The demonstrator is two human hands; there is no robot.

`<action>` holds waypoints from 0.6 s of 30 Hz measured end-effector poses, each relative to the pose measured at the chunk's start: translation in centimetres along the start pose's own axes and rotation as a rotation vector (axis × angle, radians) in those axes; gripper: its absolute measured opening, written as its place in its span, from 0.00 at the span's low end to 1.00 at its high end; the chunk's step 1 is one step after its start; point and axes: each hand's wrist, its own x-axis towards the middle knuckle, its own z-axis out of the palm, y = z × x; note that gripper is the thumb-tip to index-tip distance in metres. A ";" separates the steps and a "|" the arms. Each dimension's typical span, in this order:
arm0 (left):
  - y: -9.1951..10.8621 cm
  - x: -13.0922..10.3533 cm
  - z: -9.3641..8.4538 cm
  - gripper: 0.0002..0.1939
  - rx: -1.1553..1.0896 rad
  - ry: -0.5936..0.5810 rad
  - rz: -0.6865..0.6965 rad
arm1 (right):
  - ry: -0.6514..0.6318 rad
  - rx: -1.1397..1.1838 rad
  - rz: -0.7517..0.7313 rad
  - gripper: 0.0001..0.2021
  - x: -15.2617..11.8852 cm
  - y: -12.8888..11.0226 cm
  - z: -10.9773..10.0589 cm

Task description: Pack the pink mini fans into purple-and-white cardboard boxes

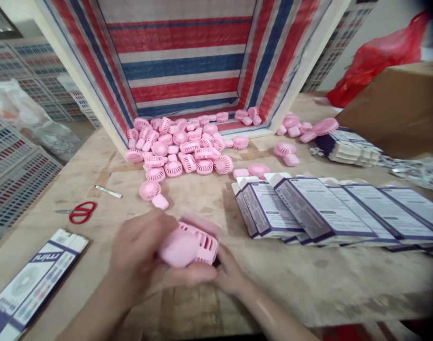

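We've got our left hand (138, 258) and right hand (228, 273) both clenched on a blurry pink mini fan (190, 244) just above the desk (326, 284); the flat box (31, 282) at left reads "mini"

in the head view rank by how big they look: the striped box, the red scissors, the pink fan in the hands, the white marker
1. striped box, by far the largest
2. pink fan, held in both hands; nearness to the camera inflates it
3. red scissors
4. white marker, close to the scissors in length but thinner
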 end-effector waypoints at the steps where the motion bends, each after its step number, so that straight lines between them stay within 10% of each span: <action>1: -0.4 -0.1 0.1 0.16 0.046 -0.109 0.041 | -0.010 -0.006 0.015 0.29 0.0 -0.2 0.0; 6: -3.0 -2.9 -0.2 0.15 -0.072 -0.141 -0.168 | -0.033 -0.051 0.048 0.26 -0.1 -0.5 0.0; 9: -4.5 -5.3 0.2 0.32 -0.334 -0.371 -0.480 | -0.039 -0.056 0.032 0.27 0.0 -0.4 0.0; 11: -5.6 -5.7 1.0 0.25 -0.483 -0.520 -0.659 | -0.062 -0.106 0.008 0.29 0.1 -0.4 0.0; 18: -7.5 3.2 8.4 0.27 -0.724 -0.187 -0.927 | -0.233 -0.351 -0.190 0.12 0.3 -0.8 0.2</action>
